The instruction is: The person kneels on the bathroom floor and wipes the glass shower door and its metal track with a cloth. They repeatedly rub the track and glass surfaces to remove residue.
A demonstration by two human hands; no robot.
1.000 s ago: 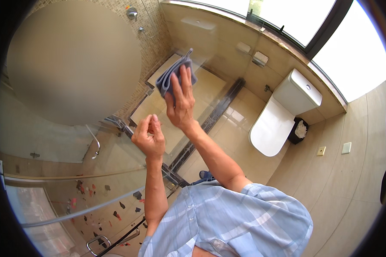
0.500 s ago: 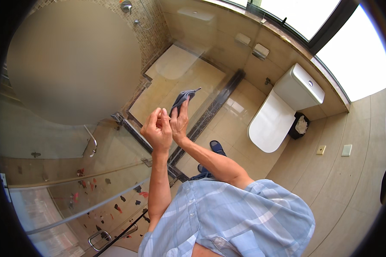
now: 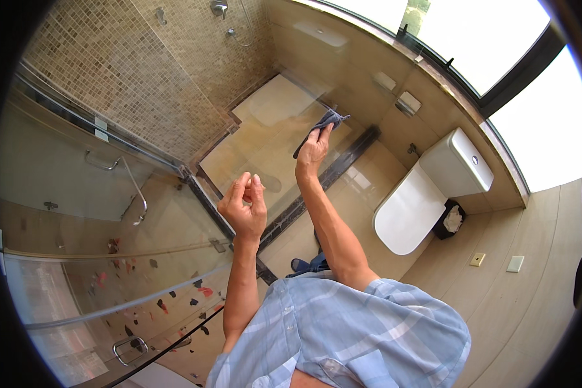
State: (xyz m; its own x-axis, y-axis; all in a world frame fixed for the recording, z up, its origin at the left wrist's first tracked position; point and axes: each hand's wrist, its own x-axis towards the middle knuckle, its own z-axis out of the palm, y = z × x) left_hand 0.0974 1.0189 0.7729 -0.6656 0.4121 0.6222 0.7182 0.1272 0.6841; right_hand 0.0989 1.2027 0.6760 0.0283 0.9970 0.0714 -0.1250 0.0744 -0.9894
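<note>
My right hand is stretched forward with a folded grey-blue cloth under its fingers. The cloth lies against or very close to the clear glass shower panel; the exact contact cannot be made out. Off to the left, my left hand is raised with its fingers curled and the thumb near the index finger. Whatever it pinches, if anything, is hidden or too small to name.
Dark marble curbs edge the shower floor. A white toilet stands at the right beside a black bin. The glass door on the left has a metal handle. Red and black flecks show at the lower left.
My right hand has moved forward and to the right with the cloth, away from my left hand. The left hand stays near its place, slightly lower, with fingers still curled.
</note>
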